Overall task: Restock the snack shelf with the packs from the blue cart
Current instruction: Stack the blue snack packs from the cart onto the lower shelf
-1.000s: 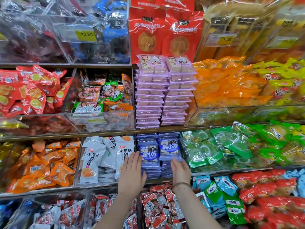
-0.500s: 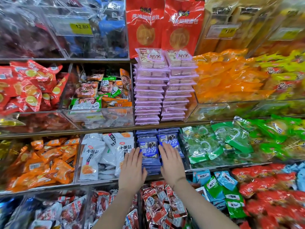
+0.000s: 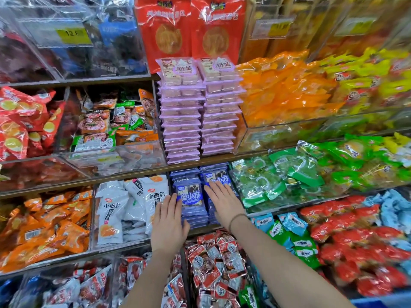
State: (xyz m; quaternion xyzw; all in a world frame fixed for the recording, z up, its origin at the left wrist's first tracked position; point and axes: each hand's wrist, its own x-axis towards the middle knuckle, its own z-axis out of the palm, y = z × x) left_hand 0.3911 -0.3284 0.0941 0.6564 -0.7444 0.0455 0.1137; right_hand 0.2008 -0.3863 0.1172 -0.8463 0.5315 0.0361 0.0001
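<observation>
Two stacks of blue-purple snack packs (image 3: 191, 196) sit side by side on the middle shelf, between the white packs and the green ones. My left hand (image 3: 170, 221) lies flat with straight fingers against the left side of the left stack. My right hand (image 3: 223, 202) rests flat, fingers straight, on top of the right stack (image 3: 216, 174). Neither hand grips a pack. A thin band circles my right wrist. The blue cart shows only as a blue edge (image 3: 382, 302) at the bottom right.
Stacked pink-lilac packs (image 3: 200, 121) stand on the shelf above. White packs (image 3: 124, 207) lie to the left, green ring packs (image 3: 266, 181) to the right. Clear bins of red-and-white sachets (image 3: 216, 261) sit below my wrists. The shelf's front edge (image 3: 124, 247) runs under my hands.
Both hands moved up and forward onto the blue-purple stacks. The right hand slid from the stack's front edge onto its top. The camera came closer to the shelf.
</observation>
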